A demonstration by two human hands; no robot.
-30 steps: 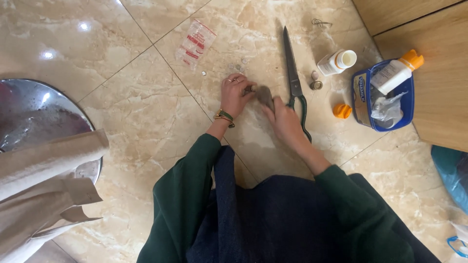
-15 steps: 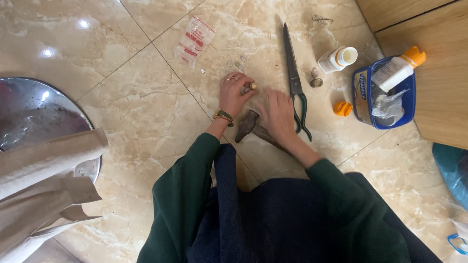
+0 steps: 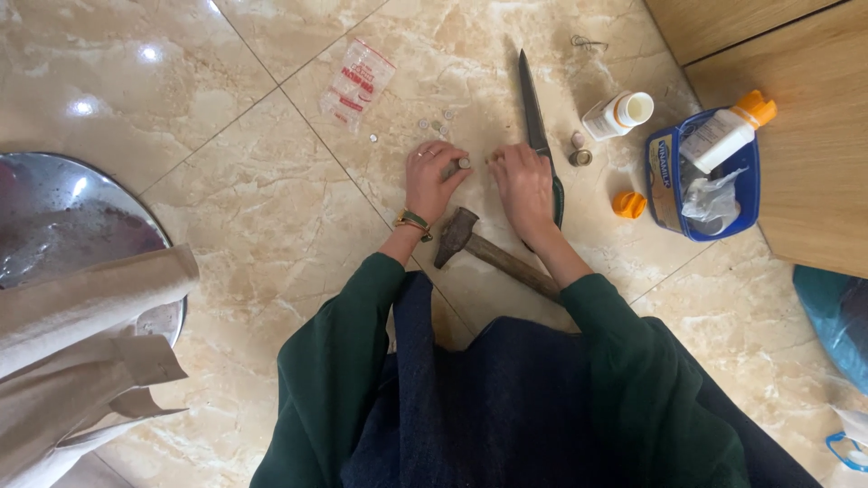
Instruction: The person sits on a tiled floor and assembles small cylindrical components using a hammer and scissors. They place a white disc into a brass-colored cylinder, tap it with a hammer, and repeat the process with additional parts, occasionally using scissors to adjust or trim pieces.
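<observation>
A glossy beige marble-patterned tile floor [image 3: 271,208] fills the view, with a wooden cabinet front [image 3: 814,181] along the right edge. The person sits on the floor in dark green sleeves, both hands reaching forward over the tiles. The left hand [image 3: 432,179] rests with its fingers curled down, and a small round metal piece [image 3: 463,164] sits at its fingertips, seemingly pinched between thumb and forefinger. The right hand [image 3: 524,181] lies just beside it, knuckles up and fingers bent toward the floor; whether it grips anything cannot be told, since its fingertips are turned away. A hammer [image 3: 484,248] with a wooden handle lies on the tiles just below and between the two wrists, its dark head toward the left hand, touched by neither hand. A pair of long scissors [image 3: 533,108] lies on the floor beyond the right hand, blades pointing away, with the handle partly hidden under that hand. A few small metal studs [image 3: 434,124] are scattered ahead of the left hand, near a small clear plastic packet [image 3: 357,81] with red print. To the right stand a white bottle [image 3: 617,114] on its side, an orange cap [image 3: 627,204] and a blue tray [image 3: 665,194] holding another white bottle with an orange top. At the far left sits a large metal basin [image 3: 54,226], with beige cloth [image 3: 81,334] in front of it.
</observation>
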